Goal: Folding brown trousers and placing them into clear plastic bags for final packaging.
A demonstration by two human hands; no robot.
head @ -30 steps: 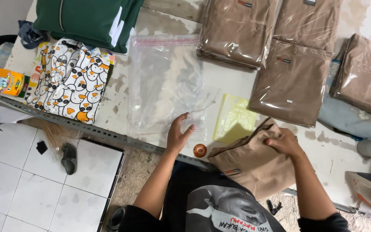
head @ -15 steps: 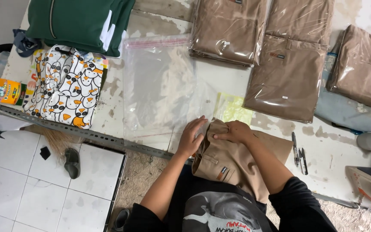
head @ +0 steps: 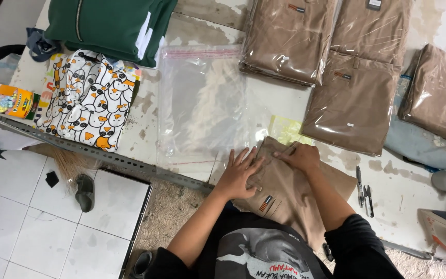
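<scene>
— Where were the hands at that moment?

— Both lay on the folded tan cloth garment (head: 290,191) at the near edge of the worn white worktable (head: 403,191). The left hand (head: 239,173) was spread flat, fingers splayed, pressing the garment's left edge without gripping anything. The right hand (head: 301,156) was curled over the top fold, fingertips pinching or tucking the cloth; how firmly it held, I could not tell.

— And the garment itself?

— It sat half on the table, with its lower part hanging over the edge toward the person's dark shirt. Just beside it, up and to the left, lay an empty clear plastic bag (head: 202,103) flat on the table, and a pale yellow sheet (head: 287,129) peeked out just above the fold.

— What looked risky?

— The overhang, I judged. If the flat palm lifted, the garment's hanging weight could have dragged the fold open or pulled it off the edge. The bag's thin film could also have slid or crumpled under a sideways push, since nothing weighed it down.

— Anything nearby to snag?

— Two dark pens (head: 363,188) lay near the right forearm, and a sweep of that arm might have knocked them. The bagged tan garments (head: 336,67) beyond were well apart.
</scene>
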